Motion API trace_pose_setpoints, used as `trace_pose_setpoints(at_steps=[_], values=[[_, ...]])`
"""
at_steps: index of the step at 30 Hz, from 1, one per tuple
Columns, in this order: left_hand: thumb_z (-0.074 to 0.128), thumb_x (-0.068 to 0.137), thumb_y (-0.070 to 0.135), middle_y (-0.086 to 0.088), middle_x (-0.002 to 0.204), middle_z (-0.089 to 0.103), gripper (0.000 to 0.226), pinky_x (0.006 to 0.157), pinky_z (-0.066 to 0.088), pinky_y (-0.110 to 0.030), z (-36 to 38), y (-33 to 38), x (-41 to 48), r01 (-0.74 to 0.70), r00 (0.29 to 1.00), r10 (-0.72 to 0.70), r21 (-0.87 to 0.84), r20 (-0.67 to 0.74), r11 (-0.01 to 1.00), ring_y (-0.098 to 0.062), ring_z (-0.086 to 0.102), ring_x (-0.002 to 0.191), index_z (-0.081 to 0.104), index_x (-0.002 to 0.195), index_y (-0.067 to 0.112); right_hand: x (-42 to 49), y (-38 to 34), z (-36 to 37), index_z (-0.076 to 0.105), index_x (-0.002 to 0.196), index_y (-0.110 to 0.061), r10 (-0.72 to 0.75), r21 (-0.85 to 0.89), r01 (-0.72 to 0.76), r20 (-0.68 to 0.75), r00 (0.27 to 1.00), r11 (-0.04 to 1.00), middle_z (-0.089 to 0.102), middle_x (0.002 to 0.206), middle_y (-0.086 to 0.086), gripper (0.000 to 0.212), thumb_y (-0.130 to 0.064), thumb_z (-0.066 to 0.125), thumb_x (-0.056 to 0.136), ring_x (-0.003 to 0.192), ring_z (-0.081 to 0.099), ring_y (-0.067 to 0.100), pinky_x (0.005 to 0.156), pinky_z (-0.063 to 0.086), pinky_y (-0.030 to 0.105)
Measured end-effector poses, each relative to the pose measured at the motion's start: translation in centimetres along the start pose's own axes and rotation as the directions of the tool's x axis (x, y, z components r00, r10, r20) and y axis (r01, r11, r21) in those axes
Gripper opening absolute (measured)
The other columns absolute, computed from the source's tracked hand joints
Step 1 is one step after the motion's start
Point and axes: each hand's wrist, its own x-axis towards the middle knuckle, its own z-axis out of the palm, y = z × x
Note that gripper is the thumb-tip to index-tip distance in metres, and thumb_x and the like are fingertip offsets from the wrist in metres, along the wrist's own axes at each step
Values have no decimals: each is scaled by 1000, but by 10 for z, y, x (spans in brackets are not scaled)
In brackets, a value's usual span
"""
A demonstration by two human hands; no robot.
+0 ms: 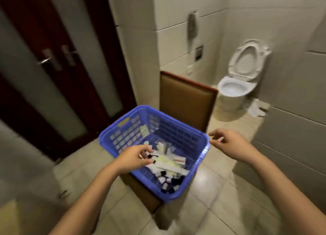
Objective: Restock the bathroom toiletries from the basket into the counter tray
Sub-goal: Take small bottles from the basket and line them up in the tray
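A blue plastic basket (pixel 176 128) stands on the seat of a brown chair in the middle of the view. Inside lie several white packets (pixel 169 161) and small dark-capped bottles (pixel 167 181). My left hand (pixel 134 158) reaches over the basket's near left rim, fingers loosely curled just above the packets; it holds nothing that I can make out. My right hand (pixel 227 143) hovers beside the basket's right corner, fingers relaxed and spread, empty. The counter tray is out of view.
The brown padded chair (pixel 187 97) backs toward a tiled wall. A white toilet (pixel 236 86) with raised lid stands at the back right. A dark wooden door with frosted glass (pixel 58 67) fills the left. Tiled floor surrounds the chair.
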Motion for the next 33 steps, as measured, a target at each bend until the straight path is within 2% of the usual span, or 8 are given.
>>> trace_pose_setpoints(at_steps=[4, 10, 14, 18, 21, 25, 29, 33], values=[[69, 85, 25, 13, 83, 58, 34, 79, 46, -22, 20, -39, -7, 146, 984, -140, -53, 107, 988, 1, 55, 73, 58, 117, 21, 49, -17, 24, 61, 117, -15, -97, -16, 99, 111, 989, 995, 64, 103, 0, 29, -26, 60, 90, 85, 51, 8, 73, 33, 17], [66, 87, 27, -5, 106, 64, 41, 90, 46, -30, 50, -57, 30, 317, 943, -304, -89, 135, 944, -12, 56, 91, 55, 124, 16, 124, -10, 46, 61, 117, -15, -179, -36, 196, 282, 943, 980, 60, 95, -2, 29, -26, 60, 90, 82, 55, 13, 75, 39, 24], [60, 90, 29, -9, 123, 60, 41, 93, 45, -31, 63, -54, 75, 427, 898, -420, -26, 131, 904, -23, 57, 111, 53, 127, 13, 170, 8, 48, 62, 114, -15, -222, -34, 257, 401, 889, 966, 62, 96, -2, 27, -26, 59, 90, 82, 55, 12, 72, 34, 20], [54, 93, 32, -7, 128, 56, 40, 91, 46, -34, 91, -51, 120, 555, 825, -547, -20, 144, 832, -27, 54, 115, 51, 129, 16, 210, 37, 63, 62, 114, -11, -188, 2, 215, 495, 848, 977, 66, 99, 4, 26, -22, 60, 90, 91, 58, 17, 75, 37, 22], [51, 94, 33, -10, 129, 55, 39, 89, 45, -35, 123, -50, 144, 611, 777, -594, -24, 209, 791, -29, 54, 115, 51, 129, 16, 232, 57, 90, 59, 117, -8, -145, -22, 200, 611, 779, 980, 64, 94, 6, 28, -20, 57, 92, 90, 58, 19, 74, 38, 22], [49, 96, 31, -13, 131, 53, 37, 92, 46, -38, 158, -51, 158, 654, 714, -618, 3, 329, 757, -31, 53, 115, 51, 128, 13, 248, 75, 140, 54, 124, -8, -97, -73, 241, 776, 624, 968, 62, 98, 0, 32, -22, 53, 95, 89, 60, 20, 80, 46, 36], [48, 97, 31, -15, 126, 56, 37, 93, 46, -40, 176, -62, 166, 699, 655, -629, -18, 419, 715, -32, 54, 112, 53, 126, 8, 262, 82, 186, 50, 129, -9, -101, -120, 414, 875, 474, 902, 42, 143, 14, 34, -23, 49, 97, 86, 58, 13, 79, 41, 35], [47, 98, 29, -14, 124, 57, 35, 93, 46, -40, 191, -79, 186, 730, 613, -638, -26, 466, 683, -32, 54, 110, 53, 125, 8, 290, 95, 225, 46, 131, -10, -51, -173, 487, 910, 412, 856, 27, 154, 9, 38, -26, 48, 97, 121, 50, 26, 86, 40, 33]])
